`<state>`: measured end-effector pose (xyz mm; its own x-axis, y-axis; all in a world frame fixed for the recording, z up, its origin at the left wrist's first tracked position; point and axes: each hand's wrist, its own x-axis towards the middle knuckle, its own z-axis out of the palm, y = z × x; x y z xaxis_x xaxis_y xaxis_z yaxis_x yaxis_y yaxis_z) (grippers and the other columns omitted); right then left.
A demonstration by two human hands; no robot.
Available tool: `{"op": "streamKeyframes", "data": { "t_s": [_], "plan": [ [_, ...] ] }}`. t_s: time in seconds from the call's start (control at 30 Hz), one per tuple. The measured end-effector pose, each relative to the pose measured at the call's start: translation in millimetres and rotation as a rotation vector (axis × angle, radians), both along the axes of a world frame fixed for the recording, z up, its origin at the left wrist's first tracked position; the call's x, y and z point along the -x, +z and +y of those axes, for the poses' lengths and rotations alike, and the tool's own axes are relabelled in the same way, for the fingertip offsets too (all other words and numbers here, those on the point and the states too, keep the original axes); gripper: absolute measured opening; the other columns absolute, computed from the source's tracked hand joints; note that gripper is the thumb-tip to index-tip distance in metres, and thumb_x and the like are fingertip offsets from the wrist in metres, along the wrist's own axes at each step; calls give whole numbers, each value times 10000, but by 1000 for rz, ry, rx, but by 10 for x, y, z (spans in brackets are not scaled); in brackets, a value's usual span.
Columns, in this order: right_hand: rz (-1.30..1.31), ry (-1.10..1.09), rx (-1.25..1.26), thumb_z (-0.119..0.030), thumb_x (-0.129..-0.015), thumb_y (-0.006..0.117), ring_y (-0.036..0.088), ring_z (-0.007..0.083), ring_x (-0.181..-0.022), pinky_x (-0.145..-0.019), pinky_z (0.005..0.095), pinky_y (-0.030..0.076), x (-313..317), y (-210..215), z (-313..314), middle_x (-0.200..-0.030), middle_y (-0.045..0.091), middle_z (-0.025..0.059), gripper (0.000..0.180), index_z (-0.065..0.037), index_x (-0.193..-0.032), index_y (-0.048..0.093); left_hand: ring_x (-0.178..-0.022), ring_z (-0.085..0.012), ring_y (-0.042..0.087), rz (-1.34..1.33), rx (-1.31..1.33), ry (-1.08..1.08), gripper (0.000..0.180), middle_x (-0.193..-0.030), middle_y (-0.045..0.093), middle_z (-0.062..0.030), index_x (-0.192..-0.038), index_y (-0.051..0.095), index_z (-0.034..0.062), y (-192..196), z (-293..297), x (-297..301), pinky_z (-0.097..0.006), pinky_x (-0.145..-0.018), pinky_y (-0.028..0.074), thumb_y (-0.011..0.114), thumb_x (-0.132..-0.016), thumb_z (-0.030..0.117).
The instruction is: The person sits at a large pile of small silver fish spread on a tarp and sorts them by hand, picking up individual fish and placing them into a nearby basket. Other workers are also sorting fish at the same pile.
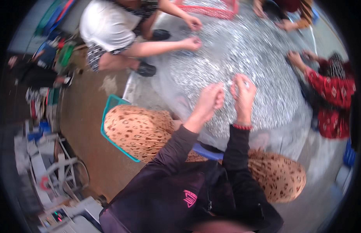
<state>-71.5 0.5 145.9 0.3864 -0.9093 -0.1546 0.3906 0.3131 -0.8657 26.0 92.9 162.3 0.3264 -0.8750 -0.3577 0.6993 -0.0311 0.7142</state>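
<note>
A broad heap of small shiny silvery pieces [266,105] is spread before me on a clear plastic sheet [161,85]. Over its near part is my left hand [209,100], its fingers curled closed. My right hand [244,95] is raised just beside it, thumb and fingers drawn together in a pinch. A small gap separates the two hands. Whatever sits between the fingers of either hand is too small and blurred to name. The single pieces in the heap are also too blurred to tell their kind.
Beyond the heap stands a red plastic basket [211,11] holding silvery pieces. Other people's hands [193,43] work at the heap's far left, far right and right side. A teal crate [109,116] lies by my left knee; a white-framed machine [58,171] stands farther left.
</note>
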Motion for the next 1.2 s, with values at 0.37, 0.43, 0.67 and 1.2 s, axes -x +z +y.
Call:
{"op": "streamKeyframes", "data": {
  "t_s": [0.37, 0.43, 0.67, 1.2],
  "plan": [
    [28, -8, -70, -151, -885, 614, 455, 53, -477, -388, 178, 275, -69, -128, -16, -666, 571, 23, 147, -17, -824, 620, -487, -51, 390, -67, -39, -67, 212, -612, 431, 26, -796, 476, 82, -109, -13, -54, -185, -404, 308, 527, -938, 231],
    [-59, -12, -58, -154, -876, 623, 498, 60, -547, -437, 178, 333, -71, -191, 0, -726, 590, 21, 127, -27, -881, 624, -481, -63, 418, -39, -115, -50, 214, -605, 455, 21, -793, 498, 90, -249, 5, 46, -204, -407, 331, 512, -942, 243],
    [17, -117, -214, -187, -893, 604, 483, 46, -633, -506, 172, 373, -202, -170, 65, -785, 571, -5, 101, -89, -917, 598, -489, -46, 416, -202, -56, -52, 221, -616, 454, 42, -807, 517, 100, -297, 40, -12, -199, -405, 314, 472, -962, 253],
    [300, -106, 104, -186, -888, 607, 500, 38, -613, -483, 177, 371, -257, 70, 101, -797, 626, 1, 154, -50, -947, 648, -694, -110, 562, -411, 5, -146, 300, -787, 549, -16, -997, 590, 48, -76, 130, -151, -253, -491, 482, 479, -944, 322]
  ]
}}
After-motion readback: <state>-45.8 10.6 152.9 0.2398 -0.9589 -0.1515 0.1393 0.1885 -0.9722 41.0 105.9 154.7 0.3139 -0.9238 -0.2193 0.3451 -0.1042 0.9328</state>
